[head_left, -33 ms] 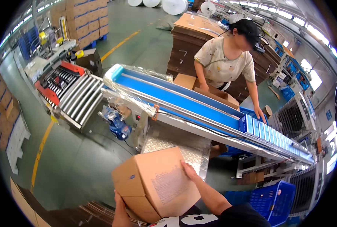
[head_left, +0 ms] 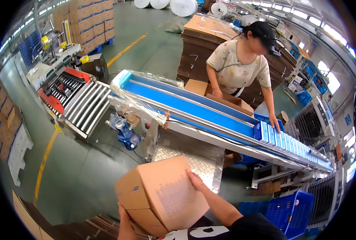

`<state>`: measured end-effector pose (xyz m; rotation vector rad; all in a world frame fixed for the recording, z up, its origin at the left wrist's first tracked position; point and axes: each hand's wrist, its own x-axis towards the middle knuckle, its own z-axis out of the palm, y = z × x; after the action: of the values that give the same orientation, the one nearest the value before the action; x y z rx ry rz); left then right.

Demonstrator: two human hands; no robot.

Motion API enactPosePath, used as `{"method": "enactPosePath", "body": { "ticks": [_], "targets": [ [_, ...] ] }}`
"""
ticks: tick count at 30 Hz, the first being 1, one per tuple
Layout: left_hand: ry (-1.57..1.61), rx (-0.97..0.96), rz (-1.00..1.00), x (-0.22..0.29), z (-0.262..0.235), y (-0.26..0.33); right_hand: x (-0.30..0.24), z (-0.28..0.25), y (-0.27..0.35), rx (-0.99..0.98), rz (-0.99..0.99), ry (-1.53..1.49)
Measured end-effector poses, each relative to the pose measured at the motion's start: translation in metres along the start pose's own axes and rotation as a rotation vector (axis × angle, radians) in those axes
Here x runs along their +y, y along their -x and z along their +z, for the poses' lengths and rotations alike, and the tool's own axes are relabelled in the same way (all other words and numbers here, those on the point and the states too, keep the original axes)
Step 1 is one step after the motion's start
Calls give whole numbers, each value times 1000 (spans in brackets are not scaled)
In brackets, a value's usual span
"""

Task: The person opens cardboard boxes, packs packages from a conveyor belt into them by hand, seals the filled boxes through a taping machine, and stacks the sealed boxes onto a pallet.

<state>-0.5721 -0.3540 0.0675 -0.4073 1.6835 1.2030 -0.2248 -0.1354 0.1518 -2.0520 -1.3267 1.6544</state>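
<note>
A brown cardboard box [head_left: 168,188] is tilted between my two hands, close in front of my body. My left hand [head_left: 124,216] grips its lower left side, with the fingers partly hidden by the box. Against the upper right edge, my right hand [head_left: 195,180] presses with its fingers on the cardboard. Just beyond the box lies a metal tread plate [head_left: 205,170], beside the stand of a blue belt conveyor [head_left: 186,107]. A row of blue and white small boxes [head_left: 282,139] stands on the conveyor's right part.
Across the conveyor a co-worker [head_left: 242,64] touches the small boxes, an open carton [head_left: 226,100] in front of them. At left is a roller conveyor [head_left: 86,106] with a red-sided machine. A blue motor [head_left: 126,136] stands below the belt. Blue crate [head_left: 292,212] sits lower right; flattened cardboard [head_left: 94,228] lies lower left.
The cardboard box and both my hands have shifted slightly left. The grip looks the same.
</note>
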Motion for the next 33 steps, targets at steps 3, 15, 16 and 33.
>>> {"method": "enactPosePath", "body": {
  "ticks": [3, 15, 16, 33],
  "targets": [
    [230, -102, 68, 66, -50, 7, -57, 74, -9, -101, -51, -15],
    [461, 325, 303, 187, -240, -59, -326, 353, -73, -623, -362, 263],
    [499, 297, 213, 194, -255, -66, -344, 367, -70, -664, -356, 284],
    [108, 236, 224, 563, -206, -228, -499, 462, -142, -229, -213, 90]
  ]
}}
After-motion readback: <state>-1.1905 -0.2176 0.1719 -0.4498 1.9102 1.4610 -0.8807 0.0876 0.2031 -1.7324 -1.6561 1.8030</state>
